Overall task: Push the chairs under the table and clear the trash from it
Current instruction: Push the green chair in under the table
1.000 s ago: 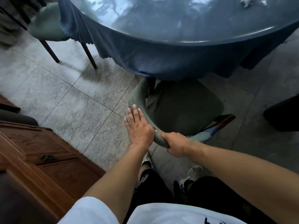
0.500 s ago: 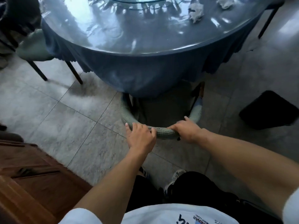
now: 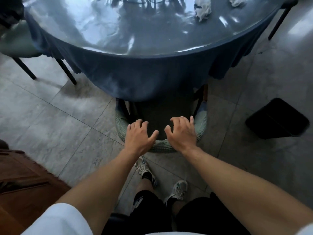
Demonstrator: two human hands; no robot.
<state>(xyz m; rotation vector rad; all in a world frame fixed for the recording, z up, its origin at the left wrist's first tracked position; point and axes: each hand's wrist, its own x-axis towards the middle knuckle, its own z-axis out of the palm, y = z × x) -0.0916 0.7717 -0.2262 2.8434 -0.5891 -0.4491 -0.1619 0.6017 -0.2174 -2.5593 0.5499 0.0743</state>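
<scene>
A green chair with a woven curved backrest stands right in front of me, its seat mostly tucked beneath the blue cloth of the round table. My left hand and my right hand lie side by side over the top of the backrest, fingers spread and gripping nothing. Two crumpled white tissues lie on the glossy tabletop at the far right. A second green chair stands at the table's left side, its seat only partly under the cloth.
A black bin sits on the tiled floor to the right. A brown wooden cabinet fills the lower left corner. A dark chair leg shows at the upper right. My feet are just behind the chair.
The chair has slid further under the table. Both hands, which gripped the backrest rim half a second ago, now have their fingers spread over it.
</scene>
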